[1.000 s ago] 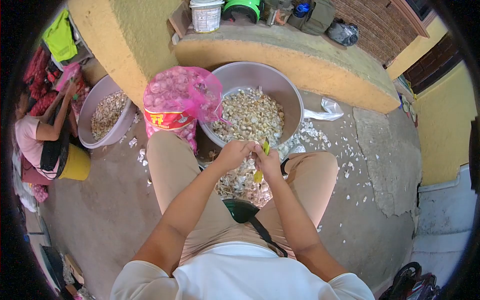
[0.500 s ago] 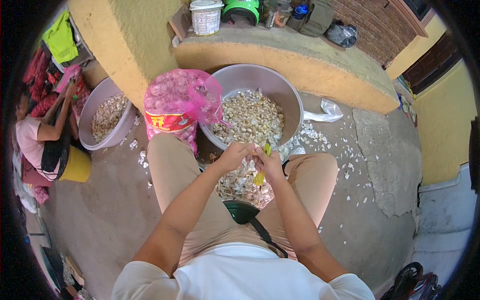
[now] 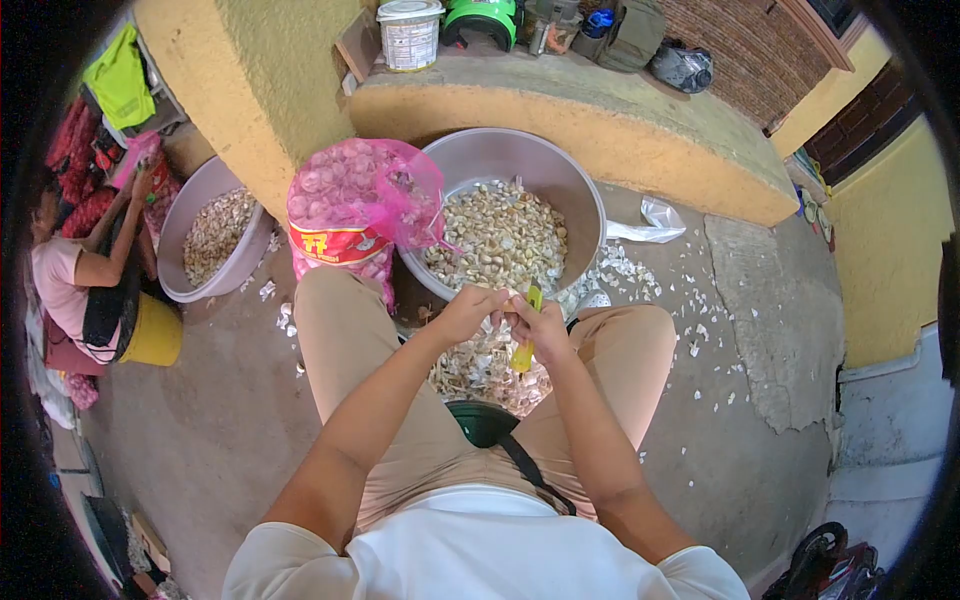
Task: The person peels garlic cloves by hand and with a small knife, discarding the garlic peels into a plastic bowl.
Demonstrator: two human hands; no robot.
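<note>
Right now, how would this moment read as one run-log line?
left hand: pinching pale piece | right hand: gripping yellow tool | below hands: peelings | ahead: tub with cloves | beside tub: pink net bag

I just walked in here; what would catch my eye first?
Probably the bright pink mesh sack full of round bulbs, standing beyond the person's left knee. Just right of it sits a large round greyish-purple plastic tub with a heap of pale cloves inside. Nearer, between the knees, the slim bright yellow tool stands out in the person's right hand.
</note>
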